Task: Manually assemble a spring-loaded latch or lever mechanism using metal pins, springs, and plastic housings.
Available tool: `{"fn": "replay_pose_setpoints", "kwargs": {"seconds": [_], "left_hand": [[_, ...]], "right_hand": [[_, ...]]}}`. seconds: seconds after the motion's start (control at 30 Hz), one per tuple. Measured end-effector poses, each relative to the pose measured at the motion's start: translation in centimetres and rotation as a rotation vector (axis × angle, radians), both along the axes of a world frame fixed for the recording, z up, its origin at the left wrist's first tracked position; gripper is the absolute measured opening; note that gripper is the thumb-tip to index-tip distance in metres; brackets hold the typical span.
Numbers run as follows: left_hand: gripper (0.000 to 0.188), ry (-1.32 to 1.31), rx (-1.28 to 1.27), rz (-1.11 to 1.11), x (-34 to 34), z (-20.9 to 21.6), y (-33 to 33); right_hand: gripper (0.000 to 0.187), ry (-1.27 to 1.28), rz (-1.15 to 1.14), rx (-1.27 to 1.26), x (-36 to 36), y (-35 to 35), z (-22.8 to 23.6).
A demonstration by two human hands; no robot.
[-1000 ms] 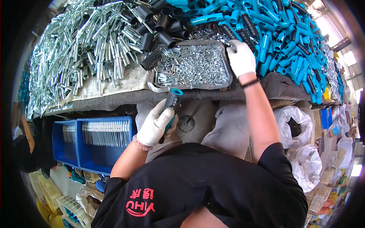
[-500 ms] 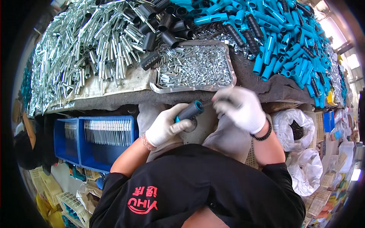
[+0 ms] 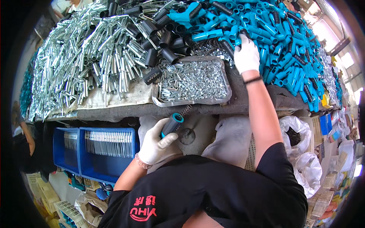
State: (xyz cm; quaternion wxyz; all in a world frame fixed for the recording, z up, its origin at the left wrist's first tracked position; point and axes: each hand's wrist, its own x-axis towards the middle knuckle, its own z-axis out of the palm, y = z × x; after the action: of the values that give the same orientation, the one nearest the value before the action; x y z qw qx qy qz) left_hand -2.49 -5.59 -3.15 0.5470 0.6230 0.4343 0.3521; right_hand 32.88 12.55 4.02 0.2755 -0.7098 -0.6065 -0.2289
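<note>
In my left hand (image 3: 154,146) is a short tube handle (image 3: 172,124), black-sleeved with a teal rim and teal showing below. Its mouth tilts up toward the bench, and a thin coil spring (image 3: 186,110) sticks out of it. My right hand (image 3: 247,57), also in a white glove, reaches far into the heap of teal tubular parts (image 3: 291,68). Its fingers bend down at a black piece (image 3: 243,32) among them; the fingertips are partly hidden. Between the hands and the heaps lies a clear-rimmed tray (image 3: 190,102) of small metal pins and nuts.
Silver metal tubes (image 3: 110,57) and loose black sleeves (image 3: 165,39) are heaped at left and centre. Blue bins (image 3: 106,159) with rows of metal rods stand at lower left. White sacks (image 3: 307,171) stand at right. Another person's arm (image 3: 27,135) shows at the left edge.
My right hand has moved from beside the handle up and away into the teal heap. The handle has come slightly left and nearer me, and a spring now shows in its mouth.
</note>
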Motion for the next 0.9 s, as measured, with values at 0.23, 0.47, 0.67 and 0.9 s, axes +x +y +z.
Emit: {"fn": "replay_pose_setpoints", "kwargs": {"seconds": [0.23, 0.47, 0.67, 0.9], "left_hand": [[0.060, 0.039, 0.000, 0.048, -2.0, 0.2, 0.2], [0.060, 0.050, -0.017, 0.040, -1.1, -0.5, 0.6], [0.062, 0.223, 0.230, 0.085, -2.1, 0.5, 0.5], [0.067, 0.362, 0.344, 0.027, -2.9, 0.1, 0.6]], "right_hand": [[0.050, 0.256, 0.033, -0.068, 4.4, 1.2, 0.6], [0.053, 0.210, 0.106, -0.165, 5.2, 2.0, -1.8], [0.051, 0.628, 0.500, -0.323, -2.1, -6.6, 4.7], [0.053, 1.001, 0.776, -1.083, -7.1, -12.4, 5.6]]}}
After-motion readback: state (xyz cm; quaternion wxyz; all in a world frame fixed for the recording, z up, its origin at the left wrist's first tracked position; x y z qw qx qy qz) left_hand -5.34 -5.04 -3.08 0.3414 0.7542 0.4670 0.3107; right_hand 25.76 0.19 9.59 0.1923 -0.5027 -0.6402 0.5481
